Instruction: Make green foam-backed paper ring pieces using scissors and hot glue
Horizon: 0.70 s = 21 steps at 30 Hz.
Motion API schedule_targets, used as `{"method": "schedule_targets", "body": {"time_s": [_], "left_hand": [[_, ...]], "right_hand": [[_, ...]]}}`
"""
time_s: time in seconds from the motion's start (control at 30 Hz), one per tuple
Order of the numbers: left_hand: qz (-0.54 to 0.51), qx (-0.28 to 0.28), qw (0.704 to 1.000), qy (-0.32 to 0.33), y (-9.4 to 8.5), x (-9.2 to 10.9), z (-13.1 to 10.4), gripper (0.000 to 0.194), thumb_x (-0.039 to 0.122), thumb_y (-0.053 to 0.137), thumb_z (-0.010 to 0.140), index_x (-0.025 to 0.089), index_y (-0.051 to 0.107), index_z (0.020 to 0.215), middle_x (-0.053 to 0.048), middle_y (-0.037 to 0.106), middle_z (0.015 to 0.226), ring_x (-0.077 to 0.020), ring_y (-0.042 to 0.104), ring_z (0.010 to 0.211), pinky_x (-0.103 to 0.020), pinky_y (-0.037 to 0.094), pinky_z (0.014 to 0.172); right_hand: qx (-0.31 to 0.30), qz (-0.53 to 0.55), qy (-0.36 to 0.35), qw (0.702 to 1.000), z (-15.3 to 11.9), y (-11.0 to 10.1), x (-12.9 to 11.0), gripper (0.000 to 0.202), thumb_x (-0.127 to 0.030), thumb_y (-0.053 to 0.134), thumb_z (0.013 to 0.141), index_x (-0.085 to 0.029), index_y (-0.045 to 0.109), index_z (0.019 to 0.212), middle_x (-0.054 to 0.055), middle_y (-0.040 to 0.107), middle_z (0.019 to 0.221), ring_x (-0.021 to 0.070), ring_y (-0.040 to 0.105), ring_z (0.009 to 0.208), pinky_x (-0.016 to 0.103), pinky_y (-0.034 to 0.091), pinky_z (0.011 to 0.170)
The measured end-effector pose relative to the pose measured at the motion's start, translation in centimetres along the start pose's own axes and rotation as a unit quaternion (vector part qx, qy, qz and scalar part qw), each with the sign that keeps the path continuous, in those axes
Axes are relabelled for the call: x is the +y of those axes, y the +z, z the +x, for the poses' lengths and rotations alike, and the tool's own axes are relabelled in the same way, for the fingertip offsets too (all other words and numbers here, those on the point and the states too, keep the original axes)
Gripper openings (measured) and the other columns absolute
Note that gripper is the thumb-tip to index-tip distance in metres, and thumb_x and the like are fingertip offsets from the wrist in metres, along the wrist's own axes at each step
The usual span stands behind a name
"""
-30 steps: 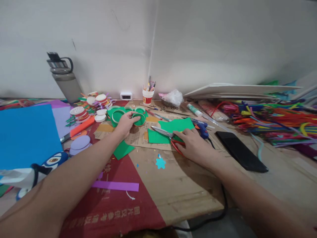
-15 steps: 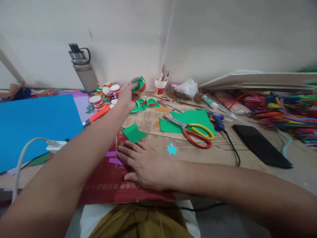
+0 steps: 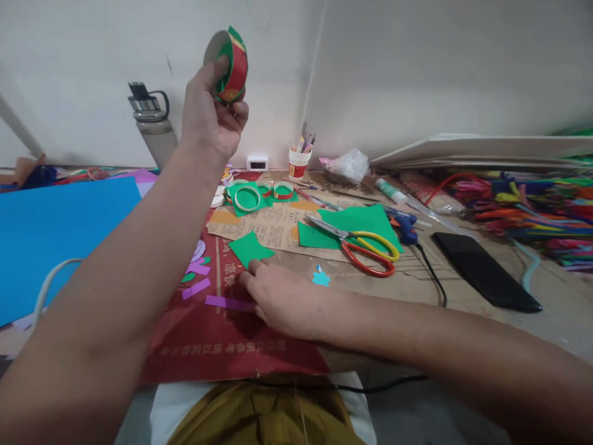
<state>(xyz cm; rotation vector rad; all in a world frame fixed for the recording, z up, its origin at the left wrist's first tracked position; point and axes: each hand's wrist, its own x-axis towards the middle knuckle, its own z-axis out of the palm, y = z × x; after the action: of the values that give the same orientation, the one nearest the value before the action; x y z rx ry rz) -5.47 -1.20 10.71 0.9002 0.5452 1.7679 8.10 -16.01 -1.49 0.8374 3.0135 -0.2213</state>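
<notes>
My left hand (image 3: 215, 114) is raised in front of the wall. It grips a ring cut from a red paper cup (image 3: 239, 68), with green paper inside it; the thumb reaches into the ring. Low over the red cardboard, my right hand (image 3: 282, 296) has its fingers bent down, their tips partly hidden, so what they hold, if anything, does not show. They touch the lower corner of a green paper piece (image 3: 250, 248). A purple paper strip (image 3: 227, 302) runs up to the thumb side. Right of this hand lies a small blue paper flower (image 3: 320, 278).
Red-and-yellow-handled scissors (image 3: 368, 250) lie on a green sheet (image 3: 370, 219). More cup rings on green paper (image 3: 248, 198) stand behind. Farther right are a glue gun (image 3: 406, 228), a black phone (image 3: 484, 271) and pipe cleaners (image 3: 504, 210). A bottle (image 3: 155, 127) stands at back left.
My left hand has lifted the cup ring up from the back of the table. My right hand, flat before, has curled its fingers and shifted slightly right, uncovering more of the purple strip.
</notes>
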Motion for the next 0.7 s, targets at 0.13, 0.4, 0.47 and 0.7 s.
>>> {"method": "schedule_targets", "body": {"time_s": [0.13, 0.4, 0.47, 0.7], "left_hand": [[-0.016, 0.013, 1.0, -0.023, 0.7, -0.4, 0.1, 0.012, 0.017, 0.054, 0.085, 0.021, 0.049, 0.075, 0.004, 0.05, 0.058, -0.0082, 0.041, 0.064, -0.022, 0.031, 0.053], [-0.031, 0.005, 0.999, -0.038, 2.3, -0.8, -0.9, 0.02, 0.02, 0.047, 0.092, 0.022, 0.049, 0.072, 0.004, 0.053, 0.057, -0.0073, 0.049, 0.068, -0.021, 0.033, 0.052], [-0.019, 0.002, 0.999, -0.027, 3.0, -0.8, -1.2, 0.021, 0.021, 0.046, 0.093, 0.022, 0.051, 0.072, 0.002, 0.057, 0.061, -0.0088, 0.056, 0.079, -0.02, 0.036, 0.054], [-0.094, -0.048, 0.993, -0.045, 5.8, -0.6, -2.4, 0.029, 0.02, 0.041, 0.096, 0.021, 0.051, 0.069, 0.001, 0.063, 0.074, -0.0119, 0.065, 0.096, -0.017, 0.037, 0.048]], "right_hand": [[-0.071, -0.008, -0.012, 0.997, 0.7, -0.2, -0.6, 0.025, -0.003, 0.059, 0.076, -0.009, 0.065, 0.099, 0.015, 0.07, 0.092, 0.0253, 0.068, 0.082, 0.033, 0.052, 0.064], [-0.057, -0.03, -0.052, 0.997, 2.2, -0.3, -1.0, 0.021, -0.005, 0.056, 0.078, -0.01, 0.066, 0.095, 0.013, 0.07, 0.094, 0.0267, 0.067, 0.083, 0.035, 0.052, 0.063], [-0.059, -0.045, -0.048, 0.996, 1.6, -0.4, -1.2, 0.023, -0.006, 0.059, 0.077, -0.009, 0.065, 0.099, 0.014, 0.069, 0.094, 0.0271, 0.066, 0.083, 0.036, 0.053, 0.065], [-0.011, -0.056, -0.045, 0.997, 2.1, 2.2, -1.5, 0.032, -0.001, 0.055, 0.076, -0.005, 0.066, 0.106, 0.02, 0.068, 0.108, 0.0283, 0.064, 0.093, 0.039, 0.052, 0.078]]}}
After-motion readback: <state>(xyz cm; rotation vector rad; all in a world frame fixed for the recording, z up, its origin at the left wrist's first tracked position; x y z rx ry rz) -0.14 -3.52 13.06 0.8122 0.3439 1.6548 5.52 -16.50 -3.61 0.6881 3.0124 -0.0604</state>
